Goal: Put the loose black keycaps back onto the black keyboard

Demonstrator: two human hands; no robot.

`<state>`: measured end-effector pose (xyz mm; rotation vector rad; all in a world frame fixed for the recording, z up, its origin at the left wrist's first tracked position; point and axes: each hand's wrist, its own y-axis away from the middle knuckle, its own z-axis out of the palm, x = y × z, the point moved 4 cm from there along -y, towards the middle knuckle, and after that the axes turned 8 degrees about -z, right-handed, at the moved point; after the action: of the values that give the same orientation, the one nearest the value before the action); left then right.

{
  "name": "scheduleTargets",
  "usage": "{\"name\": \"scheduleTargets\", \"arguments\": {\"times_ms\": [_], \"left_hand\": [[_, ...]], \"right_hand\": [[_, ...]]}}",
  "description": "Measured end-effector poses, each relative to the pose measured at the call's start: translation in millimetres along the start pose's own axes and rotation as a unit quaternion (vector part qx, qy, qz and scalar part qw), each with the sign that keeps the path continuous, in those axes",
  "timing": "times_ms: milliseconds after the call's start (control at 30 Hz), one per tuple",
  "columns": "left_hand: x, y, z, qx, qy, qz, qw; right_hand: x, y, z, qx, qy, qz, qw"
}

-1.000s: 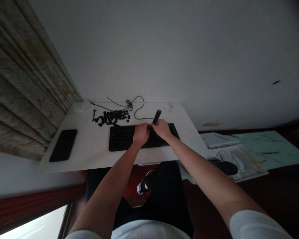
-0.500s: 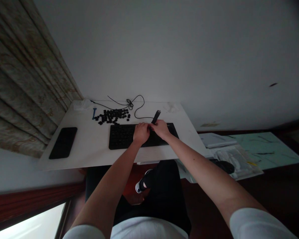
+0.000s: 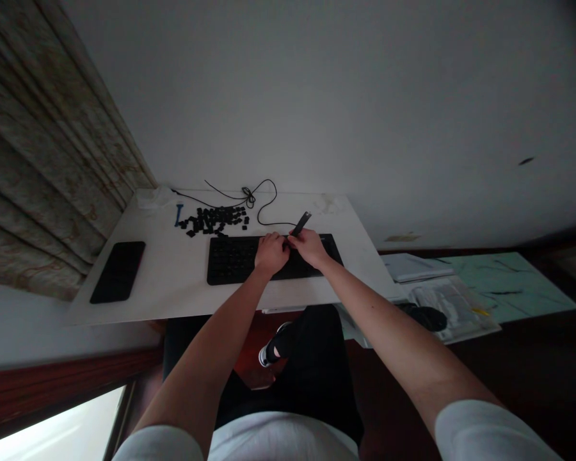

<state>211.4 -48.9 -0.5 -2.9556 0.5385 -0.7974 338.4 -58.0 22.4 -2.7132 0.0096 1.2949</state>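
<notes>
- Black keyboard (image 3: 273,259), low and wide, lies near the front of the white worktop (image 3: 173,288), with both hands on its far right half.
- Draped, patterned beige curtain (image 3: 43,147) hangs along the left of the worktop, and a green marble-patterned surface (image 3: 509,288) lies off to the right.
- Left hand (image 3: 271,253) rests on the keyboard with its fingers together and curled toward the right hand. Whether it touches the tool, I cannot tell.
- Right hand (image 3: 310,248) sits just beside the left, its fingertips pinching the lower end of a slim black tool (image 3: 301,223) that angles up and away above the keyboard's far edge.
- Black smartphone (image 3: 118,272) lies face up near the worktop's left edge, well apart from the keyboard.
- Clear plastic bag (image 3: 448,307) with papers inside lies off the worktop to the right, beside a white notebook (image 3: 415,267), and a black object (image 3: 425,317) sits against the bag.
- Loose black keycaps (image 3: 214,221) form a scattered heap beyond the keyboard's left half, just past its far edge.
- Thin black cable (image 3: 264,198) loops and knots along the far side of the worktop, behind the keycaps.
- Small blue tool (image 3: 177,215) lies just left of the keycaps.
</notes>
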Motion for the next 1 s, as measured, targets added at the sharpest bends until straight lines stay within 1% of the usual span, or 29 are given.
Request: {"name": "scheduleTargets", "arguments": {"times_ms": [133, 200, 233, 333, 433, 533, 667, 767, 833, 933, 1000], "left_hand": [[-1.1, 0.3, 0.1, -0.002, -0.011, 0.005, 1.000], [-1.8, 0.8, -0.5, -0.001, -0.014, 0.008, 1.000], [-2.0, 1.0, -0.9, 0.001, -0.014, 0.008, 1.000], [-1.4, 1.9, -2.3, 0.007, -0.014, 0.014, 1.000], [0.2, 2.2, -2.2, 0.006, -0.013, 0.026, 1.000], [-0.1, 1.9, -1.5, 0.006, -0.004, 0.023, 1.000], [-0.8, 1.2, -0.5, 0.003, 0.008, 0.013, 1.000], [-0.4, 0.9, 0.1, 0.000, 0.003, 0.009, 1.000], [-0.5, 0.8, -0.1, 0.001, -0.001, 0.007, 1.000], [-1.4, 0.6, -0.6, -0.002, -0.009, 0.002, 1.000], [-2.1, 0.2, -1.3, -0.004, -0.009, -0.002, 1.000]], "right_hand": [[-13.7, -6.0, -1.2, 0.001, 0.117, 0.033, 0.993], [-18.2, -9.7, -2.9, -0.009, 0.143, 0.058, 0.988], [-19.0, -11.2, -3.7, -0.017, 0.136, 0.073, 0.988], [-15.0, -12.5, -3.7, -0.036, 0.038, 0.137, 0.989], [-8.3, -11.2, -1.6, -0.017, -0.065, 0.205, 0.977], [-5.4, -10.0, -0.2, 0.007, -0.113, 0.234, 0.966], [-2.2, -4.7, -2.2, 0.015, -0.179, 0.263, 0.948], [-1.9, -1.2, -4.5, 0.019, -0.204, 0.244, 0.948], [-5.0, -2.1, -4.3, 0.010, -0.191, 0.205, 0.960], [-14.0, -8.8, -2.6, -0.025, -0.097, 0.135, 0.986], [-19.3, -14.2, -2.5, -0.045, -0.048, 0.118, 0.991]]}}
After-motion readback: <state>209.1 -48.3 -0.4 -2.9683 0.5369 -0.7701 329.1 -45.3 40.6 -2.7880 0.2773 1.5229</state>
